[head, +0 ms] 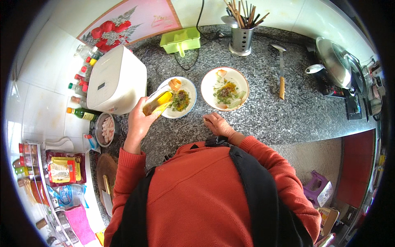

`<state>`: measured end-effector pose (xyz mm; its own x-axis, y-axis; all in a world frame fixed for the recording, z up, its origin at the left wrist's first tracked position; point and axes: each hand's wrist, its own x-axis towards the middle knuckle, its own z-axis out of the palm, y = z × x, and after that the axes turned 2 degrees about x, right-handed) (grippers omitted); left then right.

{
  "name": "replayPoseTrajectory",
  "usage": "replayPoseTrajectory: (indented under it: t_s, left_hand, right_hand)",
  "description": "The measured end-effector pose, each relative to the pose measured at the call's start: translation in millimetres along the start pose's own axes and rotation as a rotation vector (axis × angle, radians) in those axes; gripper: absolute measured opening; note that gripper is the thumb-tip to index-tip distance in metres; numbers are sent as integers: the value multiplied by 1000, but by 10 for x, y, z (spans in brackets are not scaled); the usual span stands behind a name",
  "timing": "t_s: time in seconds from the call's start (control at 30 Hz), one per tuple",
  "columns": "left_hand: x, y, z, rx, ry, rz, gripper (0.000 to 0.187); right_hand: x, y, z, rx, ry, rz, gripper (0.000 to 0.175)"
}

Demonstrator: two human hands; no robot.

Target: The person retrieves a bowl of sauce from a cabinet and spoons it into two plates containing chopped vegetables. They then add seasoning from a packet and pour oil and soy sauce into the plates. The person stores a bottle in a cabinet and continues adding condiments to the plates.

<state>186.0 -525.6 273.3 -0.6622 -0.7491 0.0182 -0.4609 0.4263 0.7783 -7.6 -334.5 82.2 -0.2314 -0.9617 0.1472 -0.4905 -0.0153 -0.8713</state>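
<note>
My left hand (139, 119) grips a clear bottle of yellow oil (159, 100), tilted with its orange neck up and to the right. The bottle's top end is over a white bowl with a blue rim (192, 102), partly hiding it. Chopped green herbs and dark and yellow seasoning (182, 100) lie in that bowl. A second bowl (240, 72), orange-rimmed with painted flowers, holds a similar mix (226, 92). Just below it, my right hand (217, 124) is at the granite counter with curled fingers; whether something small is pinched there is unclear.
At left stand a white rice cooker (117, 80), several bottles (81, 78) and a metal bowl of pale pieces (107, 131). A knife (106, 197) lies on a round board (101, 166). Behind are a green basket (182, 40) and a chopstick holder (240, 40); right, a turner (281, 74) and lidded wok (334, 61).
</note>
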Motion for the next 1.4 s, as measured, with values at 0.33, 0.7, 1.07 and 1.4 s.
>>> replayPoseTrajectory:
  t_s: [0.33, 0.7, 1.07, 1.4]
  left_hand:
    - [393, 122, 454, 181, -74, 202, 44]
    - [524, 403, 612, 456, -156, 291, 48]
    - [503, 457, 629, 555, -111, 395, 48]
    - [454, 501, 607, 620, -100, 387, 50]
  right_hand:
    - [-141, 120, -118, -37, 139, 66, 32]
    - [-169, 209, -105, -36, 142, -15, 32]
    - [-182, 139, -133, -52, 128, 6, 33]
    - [-177, 151, -137, -44, 117, 12, 33]
